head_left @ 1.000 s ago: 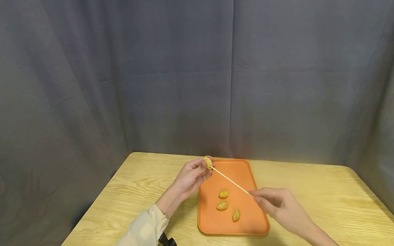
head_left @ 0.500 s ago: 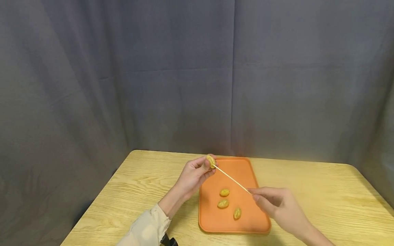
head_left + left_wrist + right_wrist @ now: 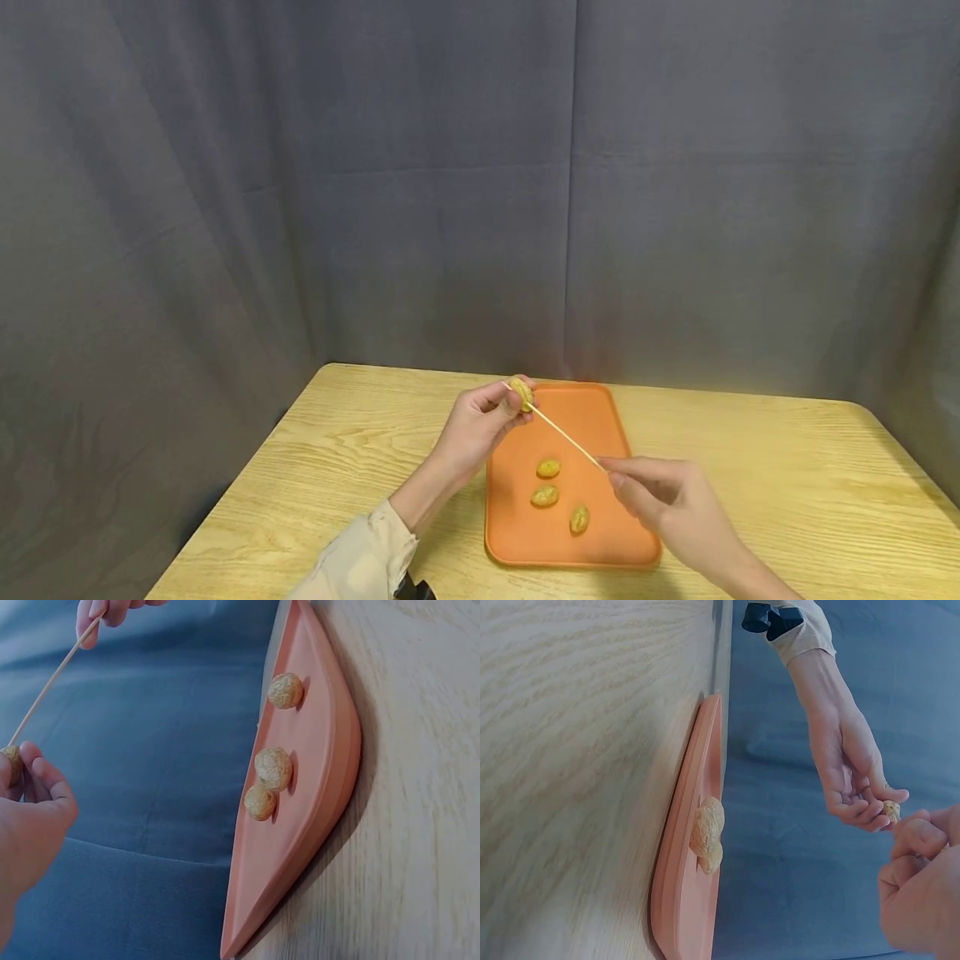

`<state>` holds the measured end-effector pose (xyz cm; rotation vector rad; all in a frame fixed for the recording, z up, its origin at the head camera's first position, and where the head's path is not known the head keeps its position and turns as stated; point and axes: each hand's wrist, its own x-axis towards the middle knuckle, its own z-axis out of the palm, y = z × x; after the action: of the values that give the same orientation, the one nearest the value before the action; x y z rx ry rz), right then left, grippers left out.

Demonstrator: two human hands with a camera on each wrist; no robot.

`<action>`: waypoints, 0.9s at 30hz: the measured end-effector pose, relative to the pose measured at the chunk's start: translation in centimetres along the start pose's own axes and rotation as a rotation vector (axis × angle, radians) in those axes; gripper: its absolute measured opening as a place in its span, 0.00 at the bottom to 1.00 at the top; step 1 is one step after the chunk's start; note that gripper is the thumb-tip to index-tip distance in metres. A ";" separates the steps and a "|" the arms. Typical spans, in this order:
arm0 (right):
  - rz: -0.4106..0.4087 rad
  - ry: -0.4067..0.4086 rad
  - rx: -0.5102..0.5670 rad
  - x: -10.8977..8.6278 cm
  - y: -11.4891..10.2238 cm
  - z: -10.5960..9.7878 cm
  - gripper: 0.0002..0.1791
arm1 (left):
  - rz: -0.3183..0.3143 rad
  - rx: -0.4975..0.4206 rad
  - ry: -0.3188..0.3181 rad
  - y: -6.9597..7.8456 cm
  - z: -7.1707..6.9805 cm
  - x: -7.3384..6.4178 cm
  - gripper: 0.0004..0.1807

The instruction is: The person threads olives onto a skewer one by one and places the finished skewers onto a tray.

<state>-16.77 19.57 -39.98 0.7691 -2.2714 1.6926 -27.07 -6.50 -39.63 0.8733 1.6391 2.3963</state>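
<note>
My left hand (image 3: 480, 421) pinches a wrinkled golden-brown oval ball (image 3: 522, 395) between thumb and fingers, above the tray's far left corner. A thin wooden skewer (image 3: 564, 435) passes through this ball, and a short bit of its tip shows on the far side. Thumb and fingertips of my right hand (image 3: 675, 504) pinch the skewer's near end, lower and to the right. In the left wrist view the skewer (image 3: 54, 673) slants between both hands. The right wrist view shows the held ball (image 3: 890, 811), while my right fingers hide the skewer there.
An orange rectangular tray (image 3: 517, 546) lies on the wood-grain table (image 3: 360, 442) below the hands. On it rest three similar balls, the farthest (image 3: 548, 468), a middle one (image 3: 544, 496) and the nearest (image 3: 579, 520). Grey curtains (image 3: 420, 208) hang behind and beside the table.
The skewer's tip has come out through the far side of the held ball. My left hand has shifted slightly right, and my right hand slightly left, so less skewer shows between them.
</note>
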 end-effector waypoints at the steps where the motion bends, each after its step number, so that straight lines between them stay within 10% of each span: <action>1: 0.000 0.000 0.003 0.0 0.0 0.1 0.13 | -0.002 0.003 0.002 0.0 0.1 0.0 0.25; 27: 0.064 0.030 0.103 2.9 -0.5 2.4 0.14 | 0.014 0.037 0.025 0.0 0.5 0.0 0.18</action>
<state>-18.65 16.38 -39.04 0.6935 -2.2257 1.8499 -26.79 -6.06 -39.55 0.8674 1.6976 2.4028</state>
